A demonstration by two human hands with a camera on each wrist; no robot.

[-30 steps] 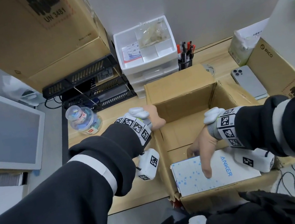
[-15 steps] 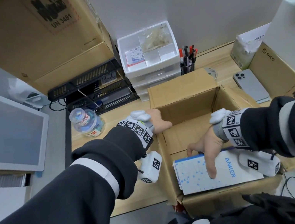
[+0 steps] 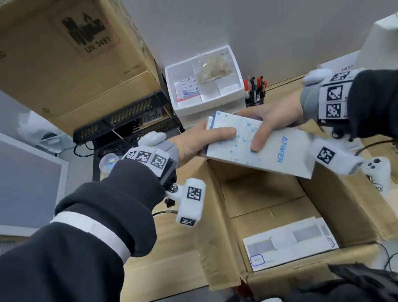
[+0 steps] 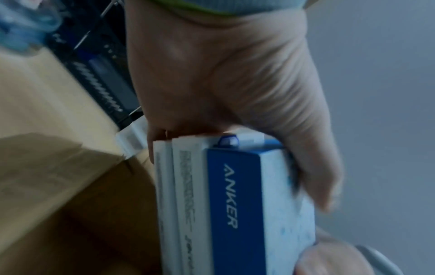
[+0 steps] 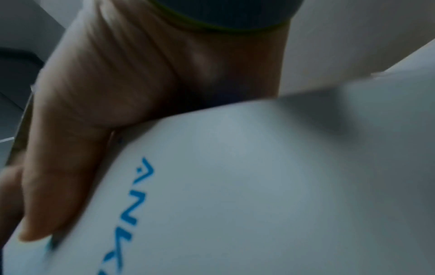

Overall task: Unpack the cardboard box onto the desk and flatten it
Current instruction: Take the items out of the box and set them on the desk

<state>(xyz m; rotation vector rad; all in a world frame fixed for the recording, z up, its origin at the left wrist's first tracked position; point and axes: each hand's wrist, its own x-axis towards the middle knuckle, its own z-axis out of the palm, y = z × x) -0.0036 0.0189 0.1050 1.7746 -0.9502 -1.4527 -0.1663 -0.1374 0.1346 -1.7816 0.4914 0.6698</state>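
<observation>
A white Anker box (image 3: 265, 146) with blue speckles hangs tilted in the air above the open cardboard box (image 3: 266, 200). My left hand (image 3: 199, 143) grips its far left end, thumb on top. My right hand (image 3: 269, 123) holds its upper edge, thumb pressed on the top face. The left wrist view shows the Anker box (image 4: 235, 204) with a blue side panel and a thinner white pack against it, my left hand (image 4: 212, 104) wrapped round that end. In the right wrist view my right hand (image 5: 77, 158) lies on the Anker box (image 5: 235, 186). A white envelope (image 3: 289, 242) rests inside the cardboard box.
A large Pico carton (image 3: 53, 59) sits on black racks (image 3: 121, 119) at the back left. White drawers (image 3: 206, 89) and a pen cup (image 3: 254, 94) stand against the wall. A water bottle (image 3: 108, 163) sits behind my left wrist. A white controller (image 3: 377, 171) lies at the right.
The Anker box has come up out of the cardboard box. My left hand left the box flap and took hold of the Anker box's far end. An envelope now shows underneath.
</observation>
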